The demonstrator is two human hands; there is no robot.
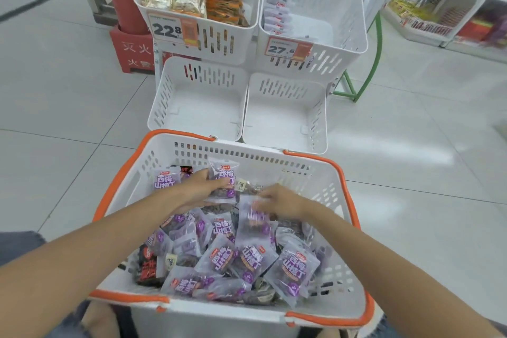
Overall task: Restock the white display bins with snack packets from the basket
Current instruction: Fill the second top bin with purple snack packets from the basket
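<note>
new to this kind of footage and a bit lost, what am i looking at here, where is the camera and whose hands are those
There is no machine here. A person wears one wide-angle camera on the head, looking forward and down, so the two bare arms are their own. In front of them sits a white basket with orange handles, full of purple snack packets. The left hand holds one purple packet upright in its grip. The right hand reaches onto another packet; it is blurred, so whether it grips is unclear. Beyond stand four white bins. The two lower bins show only bare bottoms. The upper left bin holds orange-edged packets, and the upper right bin holds a row of white ones.
</note>
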